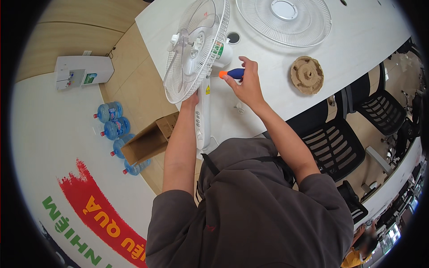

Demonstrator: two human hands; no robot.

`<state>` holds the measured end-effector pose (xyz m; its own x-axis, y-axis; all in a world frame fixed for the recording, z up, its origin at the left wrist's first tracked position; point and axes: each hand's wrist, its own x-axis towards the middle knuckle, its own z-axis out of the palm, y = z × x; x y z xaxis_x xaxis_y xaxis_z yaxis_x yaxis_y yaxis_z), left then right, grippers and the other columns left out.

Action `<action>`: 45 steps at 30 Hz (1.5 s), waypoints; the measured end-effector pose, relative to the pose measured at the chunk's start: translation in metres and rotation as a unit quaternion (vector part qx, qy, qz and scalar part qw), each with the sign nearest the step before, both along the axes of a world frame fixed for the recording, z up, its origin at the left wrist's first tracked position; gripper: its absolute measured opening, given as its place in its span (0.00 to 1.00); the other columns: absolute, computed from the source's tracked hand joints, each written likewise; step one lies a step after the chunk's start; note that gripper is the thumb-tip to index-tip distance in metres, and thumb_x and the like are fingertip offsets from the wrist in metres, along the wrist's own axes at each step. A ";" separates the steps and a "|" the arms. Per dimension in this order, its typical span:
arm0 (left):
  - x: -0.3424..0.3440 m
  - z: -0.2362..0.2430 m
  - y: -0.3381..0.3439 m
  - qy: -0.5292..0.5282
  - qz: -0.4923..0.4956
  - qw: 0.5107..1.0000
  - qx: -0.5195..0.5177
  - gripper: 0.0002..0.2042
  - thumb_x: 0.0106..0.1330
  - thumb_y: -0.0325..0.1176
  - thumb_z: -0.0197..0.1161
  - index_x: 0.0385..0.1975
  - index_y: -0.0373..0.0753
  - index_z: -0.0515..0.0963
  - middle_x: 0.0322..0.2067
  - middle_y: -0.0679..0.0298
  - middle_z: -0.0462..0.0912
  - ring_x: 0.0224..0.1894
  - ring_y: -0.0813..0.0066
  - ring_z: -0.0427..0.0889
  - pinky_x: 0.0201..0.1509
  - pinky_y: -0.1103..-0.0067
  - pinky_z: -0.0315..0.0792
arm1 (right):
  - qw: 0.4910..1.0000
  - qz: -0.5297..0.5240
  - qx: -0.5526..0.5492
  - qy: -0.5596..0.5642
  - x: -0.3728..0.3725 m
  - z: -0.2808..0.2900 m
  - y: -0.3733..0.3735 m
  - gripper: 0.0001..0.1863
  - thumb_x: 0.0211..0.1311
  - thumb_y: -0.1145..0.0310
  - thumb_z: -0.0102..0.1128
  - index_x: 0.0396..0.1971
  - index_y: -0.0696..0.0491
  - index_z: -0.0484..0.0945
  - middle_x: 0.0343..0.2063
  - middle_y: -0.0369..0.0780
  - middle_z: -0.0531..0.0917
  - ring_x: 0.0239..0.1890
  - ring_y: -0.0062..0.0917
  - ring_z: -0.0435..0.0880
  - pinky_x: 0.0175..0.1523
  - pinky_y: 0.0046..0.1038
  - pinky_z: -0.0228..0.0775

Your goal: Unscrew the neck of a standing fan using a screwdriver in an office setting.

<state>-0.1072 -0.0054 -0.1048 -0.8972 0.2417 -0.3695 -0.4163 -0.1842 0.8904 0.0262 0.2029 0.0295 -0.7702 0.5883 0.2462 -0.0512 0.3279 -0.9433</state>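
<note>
A white electric fan (203, 114) lies on the table, its stand pointing toward me. Its rear wire grille (221, 38) and clear blades (178, 67) are at the upper left, with no front grille over the blades. My left hand (192, 99) is closed around the fan's neck, just below the grille, which hides part of its fingers. In my right hand (250, 87) is a screwdriver (235, 73) with a blue and orange handle, pinched between thumb and fingers. The handle's orange end points at the neck below the white motor housing (225, 56); I cannot make out a shaft.
The white table (268, 67) bears a loose round grille (308, 27), a moulded pulp piece (307, 75) and a small clear plastic part (239, 108). An open cardboard box (149, 138) and several water bottles (117, 128) stand left; black chairs (333, 147) line the right.
</note>
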 end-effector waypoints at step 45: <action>0.008 0.023 0.012 -0.002 -0.015 1.000 0.018 0.21 0.73 0.39 0.56 0.63 0.40 0.68 0.59 0.62 0.75 0.59 0.70 0.74 0.63 0.73 0.71 | 0.964 0.153 0.203 0.075 0.004 0.005 0.007 0.15 0.55 0.77 0.67 0.42 0.63 0.75 0.40 0.47 0.72 0.32 0.35 0.76 0.39 0.28 0.73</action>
<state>-0.0994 0.0063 -0.0814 -0.8878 0.2827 -0.3632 -0.4256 -0.2039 0.8816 0.0305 0.2097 0.0343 -0.8303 0.1707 0.5305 -0.3299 0.6167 -0.7147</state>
